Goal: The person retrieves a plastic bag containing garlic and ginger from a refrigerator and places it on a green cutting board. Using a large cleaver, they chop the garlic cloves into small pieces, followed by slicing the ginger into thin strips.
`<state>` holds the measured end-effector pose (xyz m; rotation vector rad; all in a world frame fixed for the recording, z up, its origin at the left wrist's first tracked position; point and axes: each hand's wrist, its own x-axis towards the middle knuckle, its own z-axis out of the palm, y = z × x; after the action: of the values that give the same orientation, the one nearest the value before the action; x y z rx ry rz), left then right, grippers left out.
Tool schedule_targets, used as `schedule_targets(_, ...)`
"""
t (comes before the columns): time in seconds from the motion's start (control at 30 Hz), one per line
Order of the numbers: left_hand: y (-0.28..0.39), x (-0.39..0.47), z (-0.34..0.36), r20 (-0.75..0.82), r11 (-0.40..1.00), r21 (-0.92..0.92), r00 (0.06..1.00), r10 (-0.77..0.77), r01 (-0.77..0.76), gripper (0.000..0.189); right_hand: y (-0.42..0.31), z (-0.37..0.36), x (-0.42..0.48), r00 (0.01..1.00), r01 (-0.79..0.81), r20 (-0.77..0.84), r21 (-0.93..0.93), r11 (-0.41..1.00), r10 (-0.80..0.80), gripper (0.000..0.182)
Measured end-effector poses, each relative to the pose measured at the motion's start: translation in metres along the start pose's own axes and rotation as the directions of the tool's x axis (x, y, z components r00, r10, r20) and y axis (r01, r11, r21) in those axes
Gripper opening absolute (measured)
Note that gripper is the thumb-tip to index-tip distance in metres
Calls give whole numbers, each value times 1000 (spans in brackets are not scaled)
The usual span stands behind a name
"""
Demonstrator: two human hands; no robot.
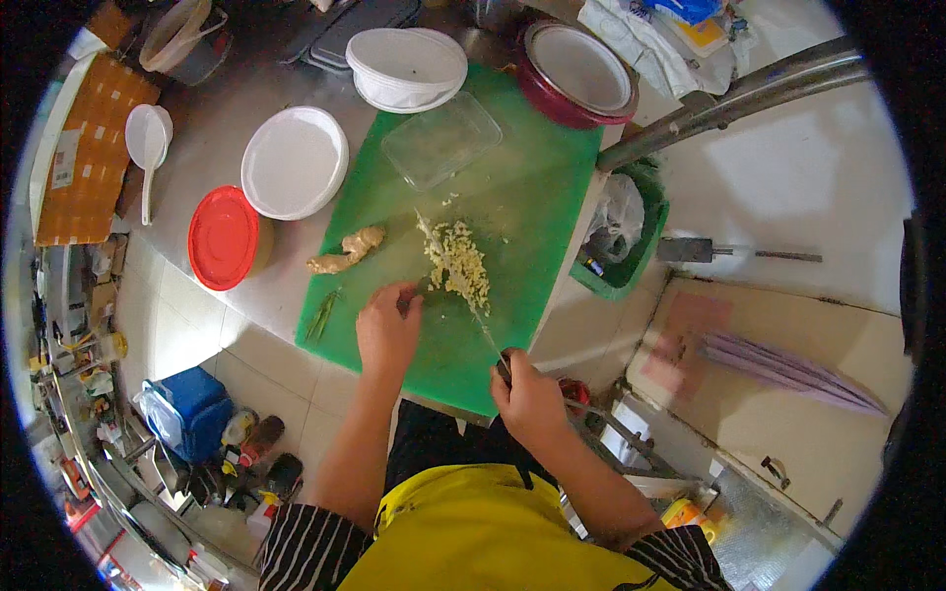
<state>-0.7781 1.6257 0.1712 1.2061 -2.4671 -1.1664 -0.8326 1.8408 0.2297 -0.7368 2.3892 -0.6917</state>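
Observation:
My right hand (531,399) grips the dark handle of a kitchen knife (484,330). Its blade points away from me across a heap of finely chopped pale pieces, possibly garlic or ginger (460,255). The heap lies mid-way on a green cutting board (550,199). My left hand (389,325) is low over the board, left of the blade, with fingers curled; whether it holds something is hard to see. Just beyond it rests a knob of ginger root (347,251). A few green stalks (321,316) lie at the board's left edge.
At the board's far end are a clear plastic lid (443,140), stacked white bowls (406,70) and a dark red basin (543,96). Leftward stand a white plate (294,162), a red-lidded tub (222,238) and a white ladle (148,140). A metal pole (709,103) and green bin (654,221) flank the right.

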Motion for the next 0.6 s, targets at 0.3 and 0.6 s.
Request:
schedule_targets(0.3,-6,0,7,51,994,99,998,36,-40,19,-7,1,-3,998,-50,41,0,999,50,29)
schedule_targets(0.6,6,16,19,88,984,159,994,63,-77,20,1,-1,2,998,-58,34,-28,998,59,30)
